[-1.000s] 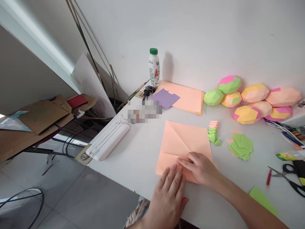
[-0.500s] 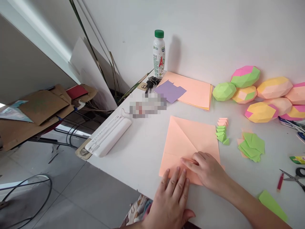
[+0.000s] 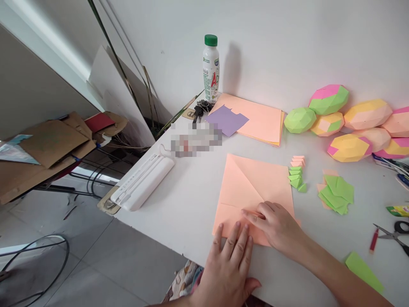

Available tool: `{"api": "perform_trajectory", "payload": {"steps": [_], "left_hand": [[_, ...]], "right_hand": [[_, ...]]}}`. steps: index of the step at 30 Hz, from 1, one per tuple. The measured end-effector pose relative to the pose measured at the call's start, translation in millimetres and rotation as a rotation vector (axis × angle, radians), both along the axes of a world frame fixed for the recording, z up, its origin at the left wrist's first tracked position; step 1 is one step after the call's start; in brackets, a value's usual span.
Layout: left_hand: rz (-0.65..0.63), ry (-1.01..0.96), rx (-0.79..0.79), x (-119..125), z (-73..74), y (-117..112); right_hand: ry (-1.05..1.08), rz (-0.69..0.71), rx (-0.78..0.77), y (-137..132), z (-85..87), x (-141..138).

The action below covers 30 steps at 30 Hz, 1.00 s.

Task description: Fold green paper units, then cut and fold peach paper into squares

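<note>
- While the left hand presses flat on the sheet's near edge, fingers slightly fanned, the right hand has its index finger laid on the paper, other fingers curled; thumb hidden, can't tell if it pinches.
- Peach sheet: on the worktop, under both hands, most of it beyond them. Diagonal crease runs from far left corner to right knuckles; second crease ends near the right index tip.
- Row of small folded pieces: beyond right hand, just beside sheet edge.
- Green cut pieces: right of right hand, piled, some peach under them.
- Scissors: farther right of right hand, blades apart.
- White device: left of and beyond left hand, well apart.
</note>
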<state>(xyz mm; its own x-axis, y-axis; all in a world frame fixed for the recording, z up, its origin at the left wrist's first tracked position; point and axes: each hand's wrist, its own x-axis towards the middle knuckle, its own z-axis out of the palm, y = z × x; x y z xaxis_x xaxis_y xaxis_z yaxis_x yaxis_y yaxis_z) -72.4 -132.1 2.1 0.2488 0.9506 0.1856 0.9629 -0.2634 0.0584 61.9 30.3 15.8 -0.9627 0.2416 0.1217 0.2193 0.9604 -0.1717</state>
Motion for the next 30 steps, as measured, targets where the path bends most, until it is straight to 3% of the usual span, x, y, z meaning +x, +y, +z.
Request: {"api": "perform_trajectory", "payload": {"steps": [4, 9, 14, 18, 22, 26, 28, 30], "left_hand": [[0.012, -0.011, 0.049, -1, -0.2, 2], [0.131, -0.061, 0.175, -1, -0.9, 5], [0.21, -0.179, 0.123, -15, 1.4, 16], [0.138, -0.362, 0.05, -41, 3.9, 22], [0.077, -0.462, 0.076, -65, 8.2, 27], [0.004, -0.466, 0.028, -77, 12.0, 32], [-0.021, -0.414, 0.027, -79, 12.3, 33], [-0.048, -0.353, 0.051, -78, 11.7, 33]], "right_hand": [[0.017, -0.004, 0.002, 0, -1.2, 1], [0.012, -0.012, 0.026, -1, -2.9, 2], [-0.005, -0.015, 0.053, -1, -0.6, 1], [-0.004, -0.027, 0.045, -1, -1.4, 1], [0.009, -0.022, 0.027, 0, -3.5, -1], [-0.001, -0.04, -0.097, 3, 8.7, 1], [-0.034, -0.127, -0.201, 3, 19.4, 9], [-0.043, -0.305, -0.298, 1, 28.2, 24]]}}
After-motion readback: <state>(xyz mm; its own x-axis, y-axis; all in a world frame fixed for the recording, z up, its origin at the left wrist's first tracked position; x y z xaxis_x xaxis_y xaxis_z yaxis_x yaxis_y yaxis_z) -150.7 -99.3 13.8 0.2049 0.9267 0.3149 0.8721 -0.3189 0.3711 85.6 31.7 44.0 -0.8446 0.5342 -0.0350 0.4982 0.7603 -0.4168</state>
